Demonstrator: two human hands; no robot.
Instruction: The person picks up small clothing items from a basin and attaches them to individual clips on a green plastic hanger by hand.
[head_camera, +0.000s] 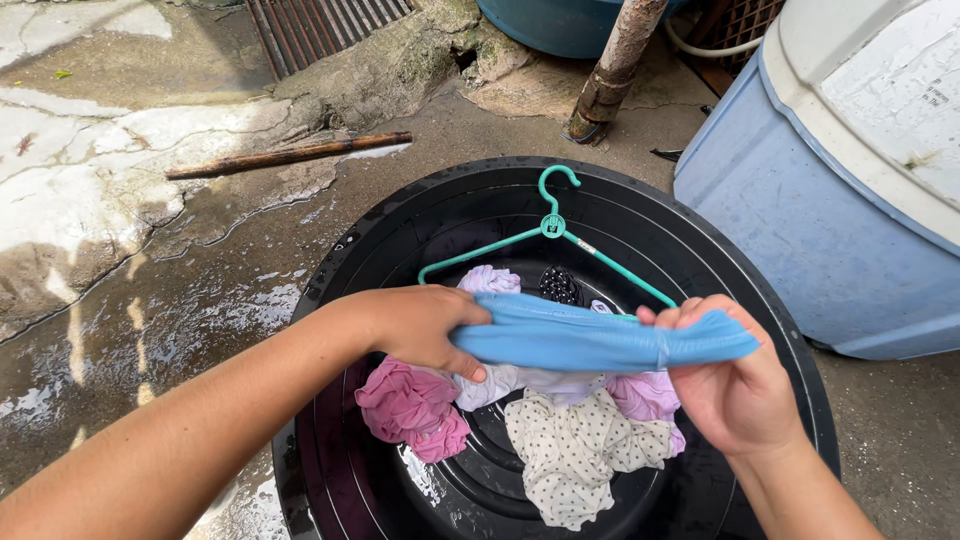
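A wide black plastic tub (330, 270) sits on wet, cracked concrete ground (150, 300), and its ribbed bottom holds a small heap of damp laundry: a pink garment (410, 405) at the left, a white cloth with small dark dots (575, 450) in the middle, a pale lilac piece (645, 395) at the right, and a dark spotted piece (560, 285) further back. A teal plastic hanger (550, 228) leans over the far part of the tub, just behind the hands, its hook pointing up. To the right stands a large pale blue barrel (800, 220) with a white lid, close beside the tub's rim. A brown stick (290, 155) lies on the ground beyond the tub at the left, a rusty pipe (615, 65) rises at the top, and a metal drain grate (320, 25) shows in the far corner. Above the heap, the blue garment (590, 340) is stretched level between both hands as a twisted, rolled band, smooth and wet-looking. The left hand (420, 325) is clenched round its left end, and the right hand (735, 385) pinches its right end between thumb and fingers.
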